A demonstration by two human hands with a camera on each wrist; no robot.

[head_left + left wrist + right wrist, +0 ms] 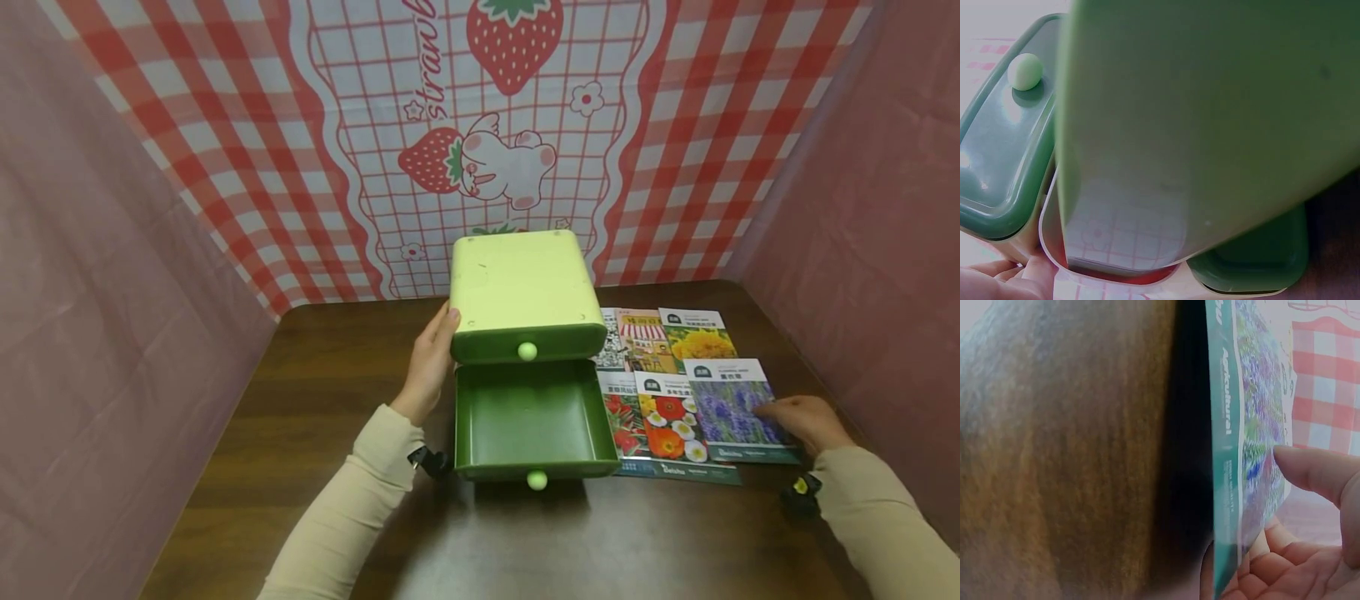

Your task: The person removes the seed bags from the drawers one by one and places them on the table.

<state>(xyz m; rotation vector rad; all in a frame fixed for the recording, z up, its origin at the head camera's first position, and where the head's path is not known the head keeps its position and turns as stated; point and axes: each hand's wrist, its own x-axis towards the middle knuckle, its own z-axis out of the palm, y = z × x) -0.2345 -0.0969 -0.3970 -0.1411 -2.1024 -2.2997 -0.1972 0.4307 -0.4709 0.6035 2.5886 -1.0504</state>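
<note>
A small cabinet (525, 279) with a pale yellow body and green drawers stands on the table. One green drawer (532, 417) is pulled out toward me and has nothing in it. My left hand (429, 367) rests along the cabinet's left side; in the left wrist view its fingers (1007, 281) touch the body beside the open drawer. On the right, my right hand (808, 421) pinches the lavender seed packet (735, 408) by its right edge, thumb on the printed face and fingers behind. The right wrist view shows this packet (1254, 425) raised off the wood along that edge.
Several other seed packets lie beside the cabinet, among them a poppy packet (667, 429) and one with yellow flowers (701, 342). A checked strawberry cloth (525, 167) hangs behind the brown table (322, 400). Pink curtains (847, 225) flank both sides.
</note>
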